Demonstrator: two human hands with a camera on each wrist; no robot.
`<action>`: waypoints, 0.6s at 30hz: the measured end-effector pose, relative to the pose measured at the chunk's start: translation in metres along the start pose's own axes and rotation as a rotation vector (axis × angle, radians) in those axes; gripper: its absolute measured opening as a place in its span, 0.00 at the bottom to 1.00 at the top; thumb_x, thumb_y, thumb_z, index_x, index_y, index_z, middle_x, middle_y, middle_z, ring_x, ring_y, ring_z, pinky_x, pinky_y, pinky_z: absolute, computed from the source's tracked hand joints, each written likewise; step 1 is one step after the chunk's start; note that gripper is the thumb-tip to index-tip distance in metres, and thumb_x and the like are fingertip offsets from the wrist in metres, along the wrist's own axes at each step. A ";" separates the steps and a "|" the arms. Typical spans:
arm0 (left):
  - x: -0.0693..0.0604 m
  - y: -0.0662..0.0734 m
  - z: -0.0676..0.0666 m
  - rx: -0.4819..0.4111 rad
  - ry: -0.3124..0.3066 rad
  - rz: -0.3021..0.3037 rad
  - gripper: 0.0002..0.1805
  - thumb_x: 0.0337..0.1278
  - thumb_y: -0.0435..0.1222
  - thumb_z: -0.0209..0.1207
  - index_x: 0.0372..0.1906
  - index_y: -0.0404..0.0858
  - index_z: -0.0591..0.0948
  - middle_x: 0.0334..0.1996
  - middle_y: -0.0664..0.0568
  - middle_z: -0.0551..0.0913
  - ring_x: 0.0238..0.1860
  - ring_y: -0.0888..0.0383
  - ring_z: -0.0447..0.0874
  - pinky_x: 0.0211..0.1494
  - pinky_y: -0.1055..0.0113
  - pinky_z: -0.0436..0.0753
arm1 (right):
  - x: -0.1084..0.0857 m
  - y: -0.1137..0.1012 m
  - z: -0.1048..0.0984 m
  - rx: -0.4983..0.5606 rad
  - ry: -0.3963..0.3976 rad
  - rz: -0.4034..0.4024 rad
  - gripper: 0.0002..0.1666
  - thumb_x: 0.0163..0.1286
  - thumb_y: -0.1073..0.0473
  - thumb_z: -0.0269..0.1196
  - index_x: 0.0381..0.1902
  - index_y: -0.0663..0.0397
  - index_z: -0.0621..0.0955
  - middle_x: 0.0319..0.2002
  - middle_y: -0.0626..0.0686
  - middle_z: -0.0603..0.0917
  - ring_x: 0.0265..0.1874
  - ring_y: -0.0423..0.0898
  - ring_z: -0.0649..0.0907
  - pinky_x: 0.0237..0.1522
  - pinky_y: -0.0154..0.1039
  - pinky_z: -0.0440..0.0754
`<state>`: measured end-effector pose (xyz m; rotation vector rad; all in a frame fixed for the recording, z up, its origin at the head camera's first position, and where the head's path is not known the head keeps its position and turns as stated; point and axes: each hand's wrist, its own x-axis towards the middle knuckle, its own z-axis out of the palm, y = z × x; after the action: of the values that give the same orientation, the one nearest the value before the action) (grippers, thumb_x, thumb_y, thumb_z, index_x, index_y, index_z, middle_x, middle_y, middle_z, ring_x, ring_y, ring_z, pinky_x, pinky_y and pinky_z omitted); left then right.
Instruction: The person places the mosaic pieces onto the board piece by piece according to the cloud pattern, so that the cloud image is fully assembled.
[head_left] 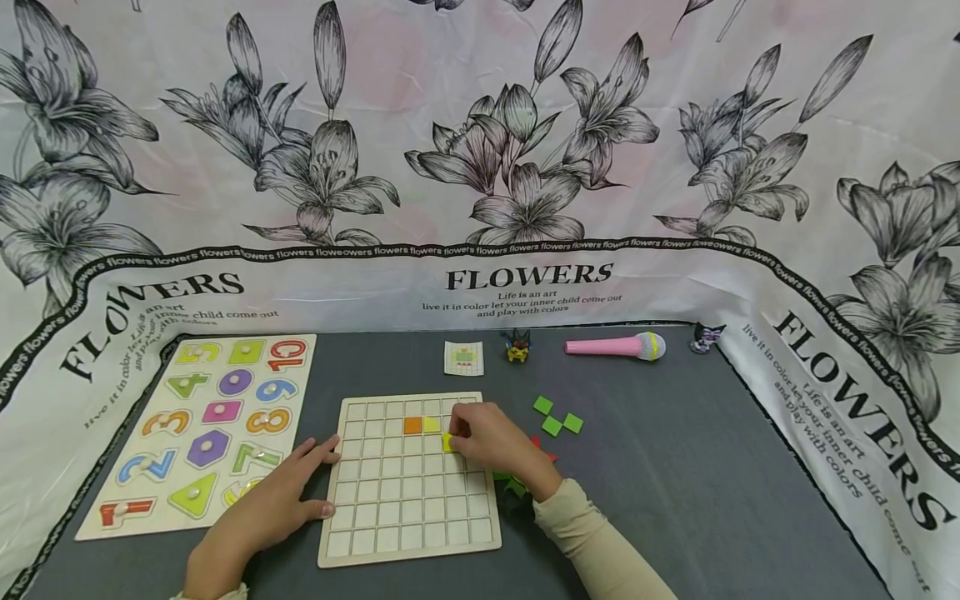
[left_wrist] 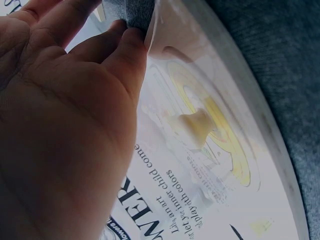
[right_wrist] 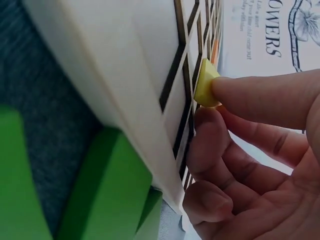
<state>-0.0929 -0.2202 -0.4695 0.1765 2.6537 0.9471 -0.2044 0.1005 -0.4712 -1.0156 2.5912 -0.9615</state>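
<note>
A pale wooden board [head_left: 408, 492] with a raised grid lies on the dark cloth. In its upper rows sit an orange square tile [head_left: 412, 426] and a yellow square tile [head_left: 431, 424]. My right hand [head_left: 491, 442] pinches another yellow tile [right_wrist: 206, 85] between thumb and finger over the board's right side; the tile looks tilted in the right wrist view. Along the board's left edge rests my left hand [head_left: 270, 500], thumb and fingers spread and touching the rim. That hand's palm fills much of the left wrist view.
Green tiles [head_left: 552, 426] lie right of the board, with red ones [head_left: 553, 457] partly behind my right wrist. A number puzzle board [head_left: 180, 400] is at left. Behind stand a pattern card [head_left: 463, 358], a small figure [head_left: 517, 346], a pink toy microphone [head_left: 607, 347] and a dark figurine [head_left: 705, 337].
</note>
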 end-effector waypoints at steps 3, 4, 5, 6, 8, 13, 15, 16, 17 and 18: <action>-0.001 -0.001 0.000 0.003 0.003 0.004 0.40 0.58 0.39 0.77 0.75 0.38 0.75 0.82 0.36 0.61 0.81 0.27 0.51 0.73 0.27 0.63 | 0.002 0.000 0.002 -0.017 -0.010 -0.012 0.09 0.73 0.68 0.69 0.33 0.51 0.82 0.27 0.43 0.79 0.24 0.38 0.75 0.31 0.36 0.75; -0.001 -0.001 0.000 0.004 0.003 0.005 0.40 0.59 0.39 0.77 0.75 0.38 0.75 0.82 0.36 0.61 0.81 0.27 0.51 0.73 0.27 0.63 | 0.002 0.000 0.002 -0.024 -0.012 -0.018 0.10 0.73 0.68 0.68 0.32 0.51 0.82 0.26 0.43 0.79 0.24 0.38 0.75 0.30 0.36 0.75; -0.001 -0.001 0.000 0.006 0.003 0.007 0.40 0.59 0.39 0.77 0.75 0.38 0.75 0.82 0.36 0.61 0.81 0.27 0.51 0.73 0.27 0.63 | 0.002 0.000 0.002 -0.028 -0.014 -0.021 0.10 0.74 0.68 0.68 0.32 0.51 0.82 0.26 0.43 0.78 0.23 0.38 0.75 0.30 0.36 0.74; -0.001 0.000 0.000 0.006 0.003 0.009 0.40 0.59 0.39 0.77 0.75 0.38 0.75 0.82 0.36 0.61 0.81 0.27 0.52 0.73 0.27 0.64 | 0.002 0.000 0.002 -0.031 -0.016 -0.022 0.10 0.74 0.68 0.68 0.32 0.51 0.81 0.25 0.43 0.78 0.23 0.38 0.74 0.29 0.36 0.74; -0.001 -0.001 0.000 0.009 0.004 0.013 0.39 0.59 0.39 0.77 0.75 0.38 0.75 0.82 0.36 0.61 0.81 0.27 0.52 0.72 0.27 0.64 | 0.003 0.000 0.002 -0.041 -0.020 -0.028 0.11 0.74 0.69 0.68 0.32 0.52 0.81 0.25 0.43 0.78 0.23 0.38 0.74 0.28 0.36 0.74; -0.001 -0.001 0.000 0.005 0.007 0.033 0.39 0.59 0.39 0.77 0.74 0.38 0.75 0.82 0.35 0.62 0.81 0.27 0.52 0.72 0.27 0.64 | 0.003 0.000 0.001 -0.054 -0.028 -0.020 0.10 0.74 0.69 0.68 0.32 0.52 0.82 0.26 0.44 0.80 0.23 0.38 0.75 0.29 0.36 0.75; -0.001 -0.001 0.000 0.003 0.007 0.034 0.40 0.59 0.39 0.77 0.75 0.37 0.74 0.81 0.34 0.62 0.81 0.26 0.52 0.72 0.27 0.64 | 0.002 0.000 -0.001 -0.037 -0.029 -0.018 0.09 0.74 0.69 0.67 0.33 0.53 0.83 0.26 0.44 0.80 0.23 0.38 0.75 0.29 0.36 0.75; -0.001 -0.001 0.000 0.005 0.007 0.032 0.41 0.59 0.39 0.77 0.76 0.37 0.73 0.81 0.34 0.62 0.81 0.26 0.52 0.72 0.27 0.64 | 0.001 0.000 -0.002 -0.020 -0.027 -0.019 0.09 0.74 0.69 0.66 0.33 0.53 0.83 0.26 0.44 0.80 0.23 0.38 0.75 0.29 0.36 0.75; -0.001 -0.001 0.000 0.007 0.008 0.028 0.42 0.59 0.39 0.77 0.77 0.37 0.73 0.81 0.33 0.62 0.81 0.26 0.52 0.72 0.27 0.64 | 0.000 0.000 -0.004 -0.002 -0.023 -0.022 0.08 0.75 0.69 0.66 0.34 0.54 0.83 0.26 0.44 0.80 0.23 0.38 0.76 0.29 0.36 0.76; -0.001 -0.002 0.000 0.009 0.009 0.023 0.43 0.59 0.40 0.77 0.77 0.37 0.72 0.81 0.32 0.62 0.81 0.26 0.52 0.72 0.27 0.64 | -0.001 0.000 -0.006 0.018 -0.017 -0.022 0.08 0.76 0.69 0.65 0.35 0.54 0.84 0.26 0.43 0.81 0.23 0.37 0.76 0.29 0.36 0.76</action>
<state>-0.0916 -0.2216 -0.4703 0.2057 2.6705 0.9454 -0.2056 0.1043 -0.4669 -1.0456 2.5586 -0.9751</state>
